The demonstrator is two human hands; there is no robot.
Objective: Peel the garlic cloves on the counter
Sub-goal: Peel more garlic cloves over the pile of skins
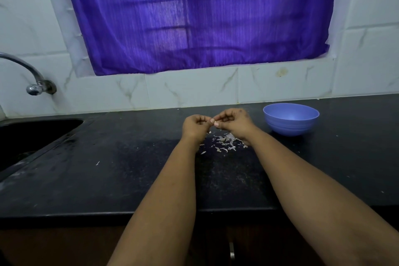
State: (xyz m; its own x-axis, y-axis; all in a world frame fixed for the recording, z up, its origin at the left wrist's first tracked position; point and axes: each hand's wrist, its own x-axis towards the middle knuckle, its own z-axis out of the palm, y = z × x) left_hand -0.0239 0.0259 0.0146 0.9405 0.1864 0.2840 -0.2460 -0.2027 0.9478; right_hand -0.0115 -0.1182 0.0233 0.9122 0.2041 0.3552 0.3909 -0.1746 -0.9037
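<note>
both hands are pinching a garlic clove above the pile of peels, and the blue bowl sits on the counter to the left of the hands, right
Not quite: the blue bowl sits on the counter to the right of the hands, not the left, as the head view shows. The rest holds: the left hand and right hand pinch a garlic clove above the pile of peels.

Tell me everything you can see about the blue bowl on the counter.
The blue bowl is round, looks like plastic, with faint ribs around its outer wall. It stands upright on the black counter near the tiled wall, just past the right hand. Nothing touches it. No contents show, though the near wall hides part of the inside.
</note>
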